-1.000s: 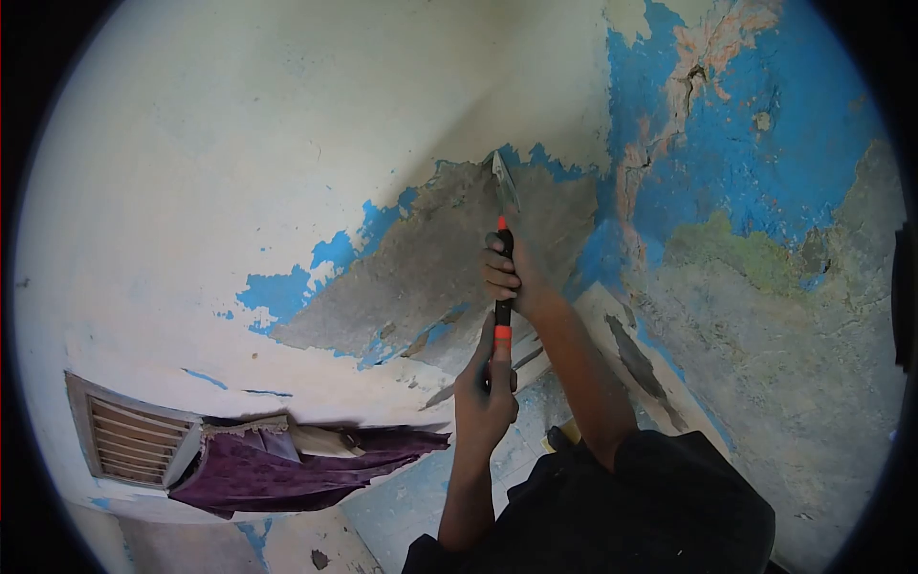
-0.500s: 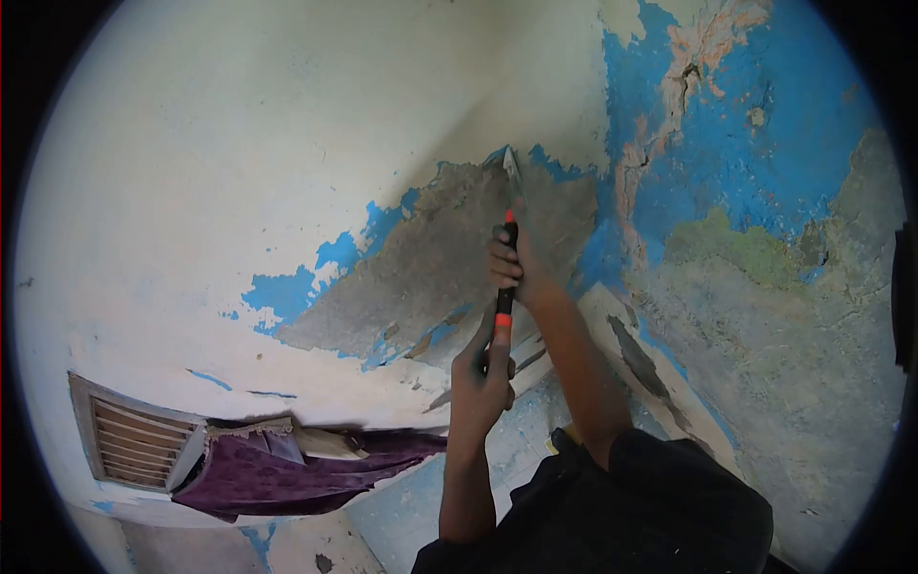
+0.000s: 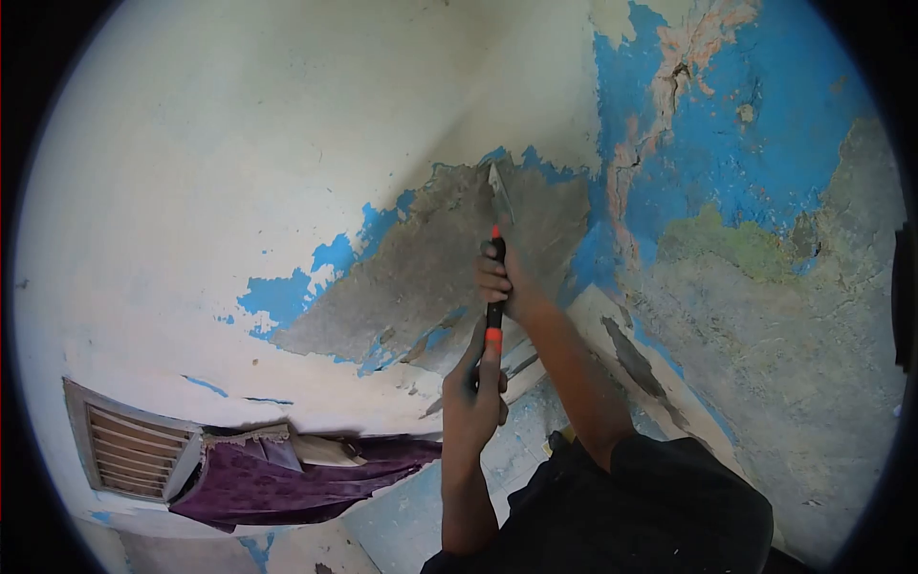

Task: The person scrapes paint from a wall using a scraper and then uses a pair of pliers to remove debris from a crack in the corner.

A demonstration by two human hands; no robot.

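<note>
1. Fingers of the right hand [image 3: 499, 279] curl tight around the black handle of a scraper [image 3: 495, 251].
2. The left hand [image 3: 475, 397] cups the handle's orange butt, fingers closed.
3. The blade meets bare grey plaster [image 3: 421, 273] overhead, ringed by peeling blue paint [image 3: 287, 292].
4. A purple curtain [image 3: 277, 474] hangs beside a vent [image 3: 129, 442].

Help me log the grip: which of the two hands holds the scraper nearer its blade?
The right hand, wrapped around the scraper just below the blade; the left hand sits at the handle's orange end.
</note>
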